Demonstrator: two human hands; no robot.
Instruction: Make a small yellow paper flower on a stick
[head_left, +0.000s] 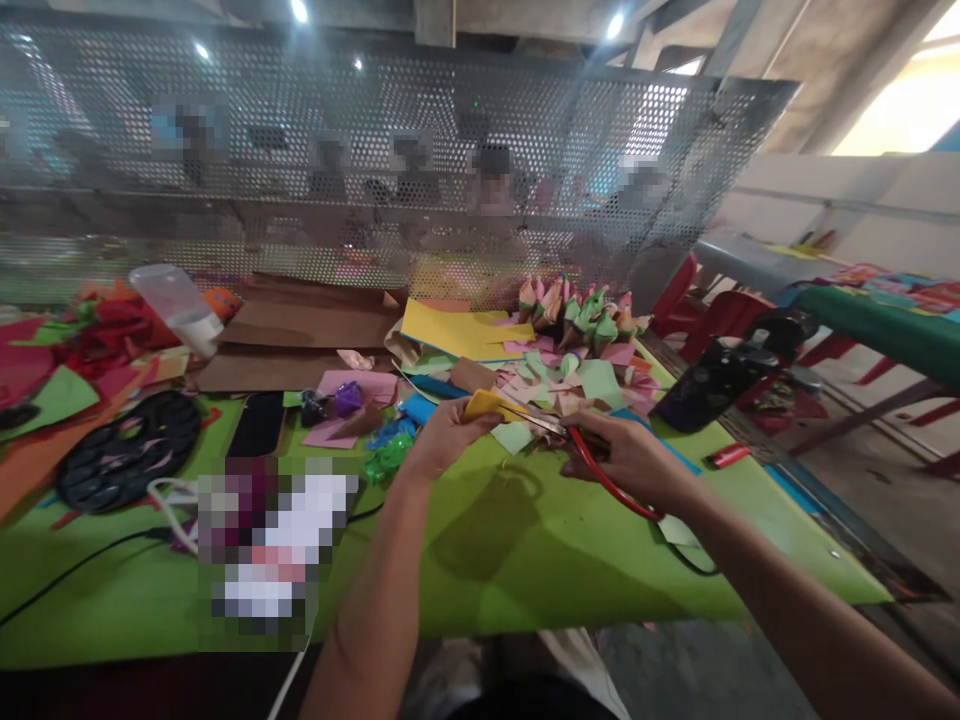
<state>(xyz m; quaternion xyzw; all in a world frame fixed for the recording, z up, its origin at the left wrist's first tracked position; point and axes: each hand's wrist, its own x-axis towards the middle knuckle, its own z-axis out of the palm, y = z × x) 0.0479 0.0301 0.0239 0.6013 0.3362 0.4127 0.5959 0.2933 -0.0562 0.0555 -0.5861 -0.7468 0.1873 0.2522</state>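
Observation:
My left hand (442,440) is closed on a small yellow paper piece (486,404), held just above the green table sheet (525,560). My right hand (630,455) grips red-handled scissors (592,465), whose blades point left and meet the yellow paper. Both hands hover over the middle of the table, a little in front of a heap of coloured paper scraps (555,380).
Folded paper cones (577,310) stand at the back near a yellow sheet (457,330). Brown cardboard (300,340), a clear bottle (176,305), a black round tray (127,450), a dark phone (259,425) and a black glue gun (727,375) lie around. A perforated metal screen (375,150) rises behind; people sit beyond it.

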